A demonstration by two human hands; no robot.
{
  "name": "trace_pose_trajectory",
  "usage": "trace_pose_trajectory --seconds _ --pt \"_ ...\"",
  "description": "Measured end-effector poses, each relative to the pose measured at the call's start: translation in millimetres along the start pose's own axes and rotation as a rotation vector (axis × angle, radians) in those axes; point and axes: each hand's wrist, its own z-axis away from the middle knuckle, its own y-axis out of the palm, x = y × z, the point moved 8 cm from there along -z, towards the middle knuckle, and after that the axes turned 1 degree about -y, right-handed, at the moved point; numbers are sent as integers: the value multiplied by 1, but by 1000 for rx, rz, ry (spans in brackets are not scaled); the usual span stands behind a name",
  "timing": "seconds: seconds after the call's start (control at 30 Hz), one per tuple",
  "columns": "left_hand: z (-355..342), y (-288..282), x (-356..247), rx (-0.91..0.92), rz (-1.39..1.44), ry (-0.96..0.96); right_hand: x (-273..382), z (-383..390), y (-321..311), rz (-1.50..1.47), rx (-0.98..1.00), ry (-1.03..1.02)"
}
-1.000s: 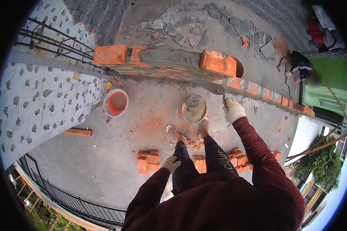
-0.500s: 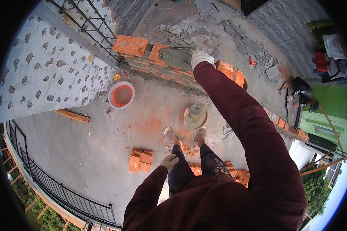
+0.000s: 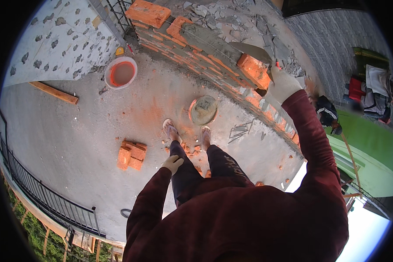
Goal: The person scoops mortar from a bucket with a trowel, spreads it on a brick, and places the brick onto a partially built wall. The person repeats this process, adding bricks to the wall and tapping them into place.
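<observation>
My right hand (image 3: 284,83), in a pale glove, is closed around the handle of a trowel (image 3: 253,51). The handle itself is hidden by the glove. Its broad grey blade points left, over the brick wall (image 3: 218,70), beside an orange brick (image 3: 254,70) on the wall's top. Wet grey mortar (image 3: 207,37) covers the top course to the left of that brick. Another brick piece (image 3: 178,27) and a whole brick (image 3: 147,13) sit farther left along the wall. My left hand (image 3: 173,163), also gloved, rests on my left thigh with its fingers laid out, holding nothing.
A round tub of mortar (image 3: 204,110) stands between my feet and the wall. Left of it is a bucket of murky water (image 3: 121,73). Stacked bricks (image 3: 132,155) lie left of my legs, bent metal rods (image 3: 240,130) to the right. A person (image 3: 326,111) is beyond the wall.
My right hand and the trowel have moved right along the wall, to the brick on top. The whole view has shifted. My left hand stays on my thigh.
</observation>
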Motion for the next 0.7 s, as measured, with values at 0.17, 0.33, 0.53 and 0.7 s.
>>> trace_pose_trajectory --seconds 0.17,0.33,0.53,0.7 --pt "10 33 -29 -125 -91 -68 26 6 118 -264 -31 -156" --pt "-1 86 -43 -39 -451 303 15 -53 245 -436 -151 -14" --pt "34 148 -59 -233 -51 -153 -90 -31 318 -599 -302 -30" --pt "44 186 -65 -242 -44 -262 -166 27 370 -670 -192 72"
